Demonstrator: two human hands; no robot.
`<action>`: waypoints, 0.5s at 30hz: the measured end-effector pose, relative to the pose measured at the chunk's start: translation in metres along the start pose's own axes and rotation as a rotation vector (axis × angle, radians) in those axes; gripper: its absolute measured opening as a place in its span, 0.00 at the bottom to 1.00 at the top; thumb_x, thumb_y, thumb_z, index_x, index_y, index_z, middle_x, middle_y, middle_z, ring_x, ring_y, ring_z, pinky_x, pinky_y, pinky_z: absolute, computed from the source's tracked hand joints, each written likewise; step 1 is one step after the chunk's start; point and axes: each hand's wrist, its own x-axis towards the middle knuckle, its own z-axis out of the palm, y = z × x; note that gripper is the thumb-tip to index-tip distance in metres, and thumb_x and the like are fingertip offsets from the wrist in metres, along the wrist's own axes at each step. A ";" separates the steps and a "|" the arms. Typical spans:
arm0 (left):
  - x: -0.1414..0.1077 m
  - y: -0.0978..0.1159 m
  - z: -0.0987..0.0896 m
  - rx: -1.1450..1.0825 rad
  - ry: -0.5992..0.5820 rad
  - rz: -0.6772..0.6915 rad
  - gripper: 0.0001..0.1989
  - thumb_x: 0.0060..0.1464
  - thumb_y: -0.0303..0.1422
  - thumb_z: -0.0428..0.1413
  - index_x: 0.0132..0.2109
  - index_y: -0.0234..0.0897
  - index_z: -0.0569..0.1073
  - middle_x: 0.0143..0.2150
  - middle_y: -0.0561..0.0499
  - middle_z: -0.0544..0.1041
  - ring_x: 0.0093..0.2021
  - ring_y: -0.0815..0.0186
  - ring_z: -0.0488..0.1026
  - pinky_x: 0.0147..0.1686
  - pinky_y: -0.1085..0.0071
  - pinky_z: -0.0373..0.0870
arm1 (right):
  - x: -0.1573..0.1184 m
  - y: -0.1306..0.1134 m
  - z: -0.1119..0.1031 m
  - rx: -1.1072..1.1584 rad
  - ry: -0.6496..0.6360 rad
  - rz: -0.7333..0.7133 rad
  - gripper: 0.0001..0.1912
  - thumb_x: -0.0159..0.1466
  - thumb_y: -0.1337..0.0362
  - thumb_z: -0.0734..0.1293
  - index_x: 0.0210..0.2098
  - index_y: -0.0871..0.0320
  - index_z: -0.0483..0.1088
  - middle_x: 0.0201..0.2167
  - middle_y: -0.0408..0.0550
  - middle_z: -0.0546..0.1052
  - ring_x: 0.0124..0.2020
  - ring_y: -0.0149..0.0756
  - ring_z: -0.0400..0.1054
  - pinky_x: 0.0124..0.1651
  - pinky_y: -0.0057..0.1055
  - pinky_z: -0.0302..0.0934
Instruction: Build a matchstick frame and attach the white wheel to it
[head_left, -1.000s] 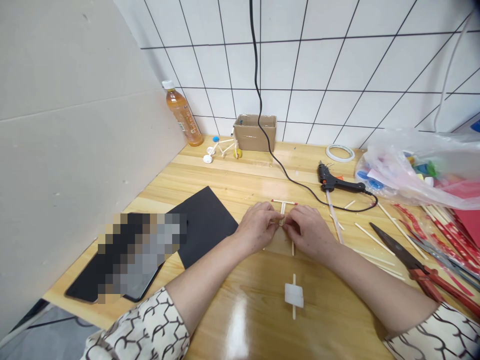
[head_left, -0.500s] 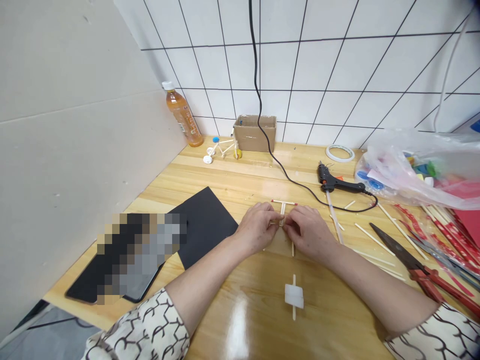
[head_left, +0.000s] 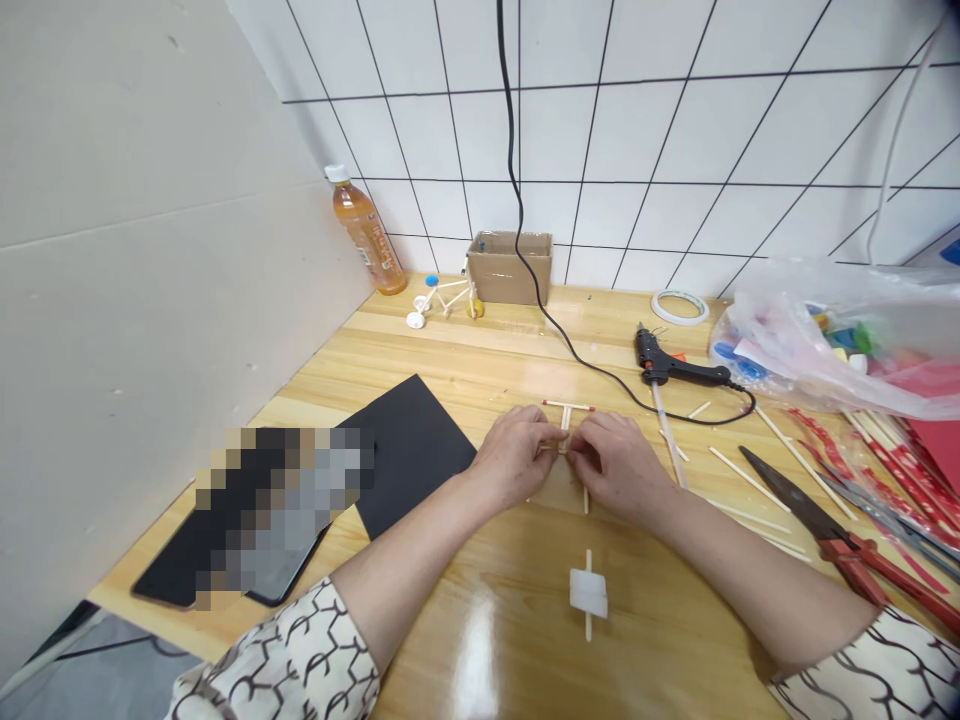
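My left hand [head_left: 514, 458] and my right hand [head_left: 615, 465] meet at the table's middle, their fingertips pinching a small frame of thin wooden sticks [head_left: 565, 425] from both sides. A red-marked crosspiece [head_left: 568, 406] lies across the frame's far end. The fingers hide the joint at the near end. Below my hands lies a flat tan piece [head_left: 555, 487], possibly cardboard, and a stick end [head_left: 586, 498] pokes out past my right hand. Nearer me, a white block [head_left: 588, 592] sits on a thin upright stick.
A hot glue gun [head_left: 660, 368] with its black cord lies to the right, among loose sticks [head_left: 746, 478]. Red-handled scissors [head_left: 825, 530] and a plastic bag of colourful items [head_left: 832, 340] are further right. A black sheet [head_left: 409, 450] lies left; a cardboard box [head_left: 508, 267] stands behind.
The view has drifted very slightly. My hands and the stick frame stay in almost the same position, with no visible change in grip.
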 end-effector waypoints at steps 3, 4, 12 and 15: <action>0.000 0.000 0.001 -0.002 0.003 0.004 0.14 0.50 0.25 0.53 0.42 0.41 0.77 0.35 0.50 0.72 0.38 0.64 0.69 0.40 0.68 0.67 | 0.000 0.000 0.000 0.004 -0.001 0.001 0.05 0.55 0.72 0.61 0.25 0.58 0.64 0.27 0.48 0.70 0.33 0.38 0.62 0.37 0.33 0.51; 0.000 0.000 0.001 -0.001 0.003 0.006 0.14 0.50 0.25 0.53 0.42 0.41 0.77 0.35 0.50 0.72 0.38 0.64 0.69 0.39 0.68 0.67 | 0.000 0.000 0.000 0.005 -0.001 0.000 0.05 0.54 0.72 0.61 0.25 0.58 0.64 0.27 0.48 0.70 0.33 0.38 0.62 0.37 0.33 0.51; 0.000 0.001 0.000 0.006 0.004 0.003 0.14 0.49 0.25 0.53 0.42 0.42 0.77 0.34 0.50 0.72 0.38 0.64 0.69 0.39 0.68 0.67 | -0.001 0.000 0.000 0.011 0.012 -0.012 0.04 0.54 0.72 0.61 0.25 0.58 0.64 0.27 0.47 0.70 0.33 0.38 0.62 0.36 0.33 0.51; 0.000 0.001 -0.001 -0.003 0.002 -0.001 0.14 0.49 0.25 0.53 0.42 0.41 0.77 0.34 0.50 0.72 0.38 0.64 0.69 0.39 0.68 0.67 | -0.001 0.000 0.000 0.011 0.013 -0.013 0.05 0.54 0.72 0.61 0.25 0.58 0.64 0.27 0.47 0.70 0.33 0.39 0.62 0.36 0.33 0.51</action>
